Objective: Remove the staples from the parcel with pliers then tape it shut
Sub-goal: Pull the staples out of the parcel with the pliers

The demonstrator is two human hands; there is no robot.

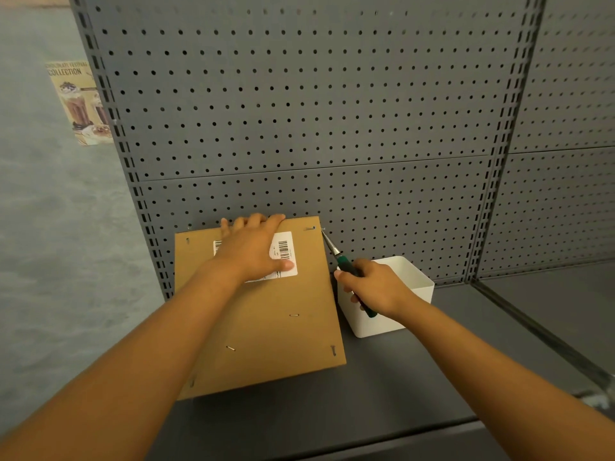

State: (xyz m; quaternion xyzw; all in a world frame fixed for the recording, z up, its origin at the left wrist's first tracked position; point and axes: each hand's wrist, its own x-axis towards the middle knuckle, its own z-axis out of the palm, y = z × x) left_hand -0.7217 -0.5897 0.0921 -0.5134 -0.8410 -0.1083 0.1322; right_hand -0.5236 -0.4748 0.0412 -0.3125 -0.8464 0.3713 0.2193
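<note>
Right hand [376,287] is curled around the green handles of the pliers [346,271], gripping them firmly. The pliers' narrow metal nose extends up and away from the grip to the parcel's far right corner, just beside a staple [310,228] there; whether the tip has hold of anything cannot be told. Directly below and behind the grip sits a white bin [412,294], touching or just beside the parcel's right edge.

Left hand [254,251] lies flat with straight fingers on the parcel [266,327], pressing over the white label [283,257]. The parcel rests on a grey shelf [416,377], left of the grip, against the pegboard [299,111]. More staples show nearer the person: one [294,315], another [231,348], a third [333,350].
</note>
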